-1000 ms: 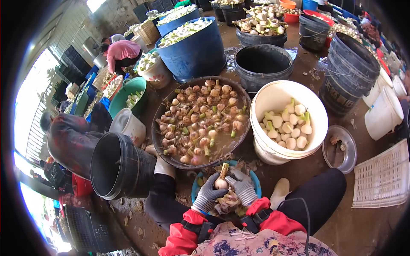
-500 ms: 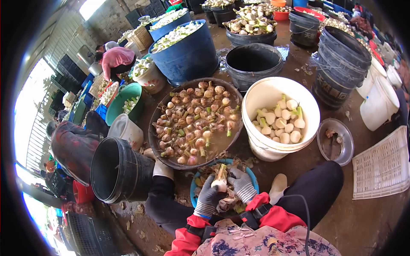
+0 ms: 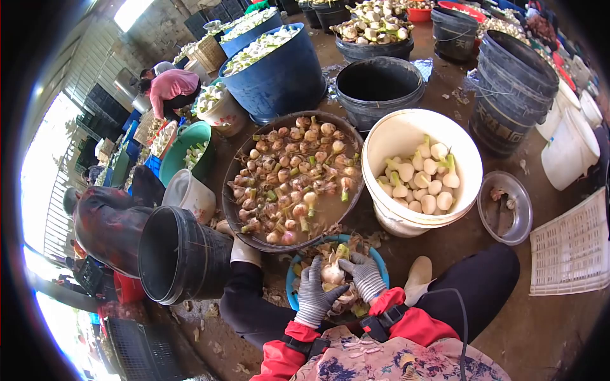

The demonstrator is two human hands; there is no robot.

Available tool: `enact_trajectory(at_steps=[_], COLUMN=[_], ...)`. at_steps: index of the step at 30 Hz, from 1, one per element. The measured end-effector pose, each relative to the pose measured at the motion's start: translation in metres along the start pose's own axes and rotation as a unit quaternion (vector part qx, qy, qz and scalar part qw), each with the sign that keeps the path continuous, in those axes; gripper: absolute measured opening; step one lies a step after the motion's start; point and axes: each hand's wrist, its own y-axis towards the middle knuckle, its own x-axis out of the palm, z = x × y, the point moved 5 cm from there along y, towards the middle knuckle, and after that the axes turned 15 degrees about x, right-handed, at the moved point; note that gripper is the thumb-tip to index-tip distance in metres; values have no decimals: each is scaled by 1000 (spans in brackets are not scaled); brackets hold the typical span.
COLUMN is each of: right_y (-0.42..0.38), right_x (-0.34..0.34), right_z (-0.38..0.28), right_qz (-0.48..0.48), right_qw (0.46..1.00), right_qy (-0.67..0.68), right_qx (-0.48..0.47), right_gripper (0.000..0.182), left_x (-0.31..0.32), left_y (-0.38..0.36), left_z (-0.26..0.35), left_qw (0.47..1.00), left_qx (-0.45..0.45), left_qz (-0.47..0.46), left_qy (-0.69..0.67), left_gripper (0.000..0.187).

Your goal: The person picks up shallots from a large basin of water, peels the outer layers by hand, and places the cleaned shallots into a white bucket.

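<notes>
Peeling, I reckon: left hand point(image 3: 318, 293) and right hand point(image 3: 365, 275) clamped on a bulb point(image 3: 332, 274), lower centre; more peeling needs steadiness.

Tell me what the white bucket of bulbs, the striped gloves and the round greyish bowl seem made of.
White bucket: probably plastic, judging by its smooth, lightly glossy wall. Gloves: likely knitted fabric, matt, with striped, close-fitting cuffs. Greyish bowl: shiny rim; metal or translucent plastic, unclear.

Garlic bulb point(image 3: 332, 274), one: pale, rounded; is held above the blue basin point(image 3: 292, 283), stem directed toward its far rim.
</notes>
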Motion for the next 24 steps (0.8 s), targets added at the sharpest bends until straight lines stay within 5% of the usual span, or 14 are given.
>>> enact_trajectory(at_steps=[5, 10, 13, 14, 16, 17, 19, 21, 23, 24], right_y=[-6, -8, -1, 1, -9, -12, -16, -12, -7, -7], right_x=[6, 10, 5, 2, 2, 3, 7, 7, 12, 14], right_z=[-11, -14, -7, -4, -16, -19, -24, -18, -6, -5], right_qz=[-13, 26, 45, 45, 96, 94, 21, 4, -74, -64], right_qw=[999, 984, 983, 983, 956, 956, 966, 969, 994, 991], right_qy=[31, -169, -151, -152, -246, -247, -217, -215, -67, -102], right_qx=[-21, -57, -95, -96, -128, -129, -140, -119, -48, -61], right_gripper=[20, 30, 36, 36, 40, 40, 42, 38, 34, 31], left_x=[2, -3, -6, -6, 8, 11, 32, 29, 29, 28], left_y=[-1, -1, 2, 2, -6, -9, -19, -25, -28, -31], left_z=[-1, 9, 18, 11, -9, -18, -39, -43, -38, -34], left_qw=[999, 985, 986, 995, 930, 930, 686, 737, 654, 734], left_qx=[36, 116, 108, 28, -110, -110, -226, -193, -239, -244], left_qz=[41, 94, 64, 88, 131, 133, 166, 190, 165, 149], left_qy=[7, 89, 112, -36, -324, -323, -672, -619, -698, -616], left_gripper=[82, 79, 80, 81, 85, 85, 78, 66, 59, 59])
